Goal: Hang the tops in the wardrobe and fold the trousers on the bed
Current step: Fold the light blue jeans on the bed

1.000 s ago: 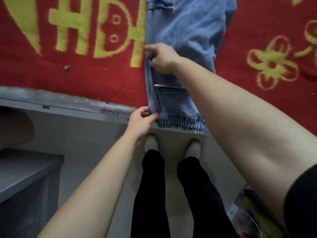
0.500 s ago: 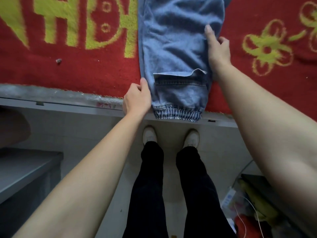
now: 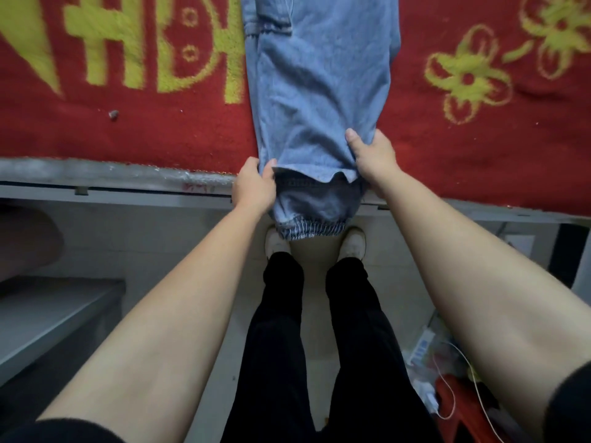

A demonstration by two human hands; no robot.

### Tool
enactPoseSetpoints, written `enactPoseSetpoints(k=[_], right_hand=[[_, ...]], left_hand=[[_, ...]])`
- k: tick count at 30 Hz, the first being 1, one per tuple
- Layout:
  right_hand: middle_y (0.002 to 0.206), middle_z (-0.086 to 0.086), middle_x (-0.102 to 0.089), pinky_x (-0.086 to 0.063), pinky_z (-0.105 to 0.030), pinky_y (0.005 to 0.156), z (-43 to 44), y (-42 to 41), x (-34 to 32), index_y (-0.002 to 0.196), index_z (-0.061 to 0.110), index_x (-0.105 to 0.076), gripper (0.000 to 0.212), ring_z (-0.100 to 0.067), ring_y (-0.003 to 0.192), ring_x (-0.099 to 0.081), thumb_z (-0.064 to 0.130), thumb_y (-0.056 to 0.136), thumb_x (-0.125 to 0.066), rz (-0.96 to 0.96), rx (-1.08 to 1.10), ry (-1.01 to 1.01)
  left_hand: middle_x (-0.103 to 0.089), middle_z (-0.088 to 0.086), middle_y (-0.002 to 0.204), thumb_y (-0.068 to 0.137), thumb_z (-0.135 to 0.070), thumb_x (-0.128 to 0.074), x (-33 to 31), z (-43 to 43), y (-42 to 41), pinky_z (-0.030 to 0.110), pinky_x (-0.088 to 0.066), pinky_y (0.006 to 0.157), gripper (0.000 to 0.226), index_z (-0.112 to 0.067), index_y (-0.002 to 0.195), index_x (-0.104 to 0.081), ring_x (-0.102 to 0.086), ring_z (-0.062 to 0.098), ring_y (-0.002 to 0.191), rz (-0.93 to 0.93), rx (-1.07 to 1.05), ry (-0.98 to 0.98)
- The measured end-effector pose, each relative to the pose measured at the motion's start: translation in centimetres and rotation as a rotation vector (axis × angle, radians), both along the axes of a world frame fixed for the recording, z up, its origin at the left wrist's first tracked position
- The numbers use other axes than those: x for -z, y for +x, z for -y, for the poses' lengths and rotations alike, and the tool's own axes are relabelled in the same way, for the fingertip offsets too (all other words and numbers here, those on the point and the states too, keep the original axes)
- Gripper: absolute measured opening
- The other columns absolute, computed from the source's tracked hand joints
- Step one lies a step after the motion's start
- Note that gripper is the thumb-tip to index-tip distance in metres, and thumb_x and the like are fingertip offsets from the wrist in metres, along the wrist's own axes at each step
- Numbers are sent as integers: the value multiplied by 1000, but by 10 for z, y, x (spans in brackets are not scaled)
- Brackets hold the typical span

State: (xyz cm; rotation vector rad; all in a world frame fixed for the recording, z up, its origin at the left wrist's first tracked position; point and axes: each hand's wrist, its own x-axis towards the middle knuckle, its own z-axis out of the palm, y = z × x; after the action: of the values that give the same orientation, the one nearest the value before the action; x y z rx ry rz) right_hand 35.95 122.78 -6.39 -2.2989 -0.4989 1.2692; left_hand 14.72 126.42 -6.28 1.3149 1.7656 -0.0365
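Both our hands grip the jeans (image 3: 319, 91) near the cuff: left hand (image 3: 254, 187) pinching the left edge, right hand (image 3: 374, 158) the right. They lie along the red blanket (image 3: 160, 132), cuff overhanging the bed edge (image 3: 112, 174).

Red blanket (image 3: 128, 132) with yellow pattern, left and right of hands. Small grey speck (image 3: 113, 114) on it, well left of left hand (image 3: 254, 187). White shoes (image 3: 276, 243) on pale floor (image 3: 315, 260), just below hands. Grey shelf (image 3: 48, 314) lower left. White cable (image 3: 453, 399) across red item (image 3: 463, 407), far below right hand (image 3: 374, 158).
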Motion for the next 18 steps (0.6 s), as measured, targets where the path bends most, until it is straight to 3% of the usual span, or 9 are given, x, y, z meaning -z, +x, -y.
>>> enactPoseSetpoints(k=[4,9,11,14,18], right_hand=[[129,-7,-65,-45,-38,104,15,-6,-13,128,16,-61,45,-29,120,-60,42,92,-65,-10,-72,-142],[131,-9,-61,-47,-43,103,-7,10,-36,131,11,-53,54,-30,120,-58,33,84,-70,23,-147,-233],[134,-9,-59,-45,-41,104,-25,22,-45,135,12,-50,56,-30,123,-56,34,87,-67,69,-134,-196],[138,-11,-56,-39,-37,108,-63,45,-51,139,12,-47,55,-30,128,-51,33,91,-61,181,-159,-128],[148,-17,-40,-27,-34,113,-127,79,-37,149,12,-37,56,-32,137,-39,31,98,-51,421,-283,35]], left_hand=[[-65,12,108,99,-43,-50,0,6,-17,34,-39,77,33,-11,101,-58,-58,33,103,-52,78,-111],[-64,6,97,93,-43,-54,-12,-30,-15,32,-39,73,33,-11,96,-60,-60,31,95,-101,146,-166],[-65,7,104,91,-44,-53,-23,-51,-6,33,-42,76,38,-11,107,-61,-61,31,103,-101,122,-101],[-57,9,130,91,-44,-56,-37,-92,19,37,-42,94,51,-15,133,-52,-55,31,119,-89,127,66],[-46,13,142,96,-43,-53,-31,-159,69,37,-35,105,57,-11,141,-42,-43,29,132,-63,220,303]])
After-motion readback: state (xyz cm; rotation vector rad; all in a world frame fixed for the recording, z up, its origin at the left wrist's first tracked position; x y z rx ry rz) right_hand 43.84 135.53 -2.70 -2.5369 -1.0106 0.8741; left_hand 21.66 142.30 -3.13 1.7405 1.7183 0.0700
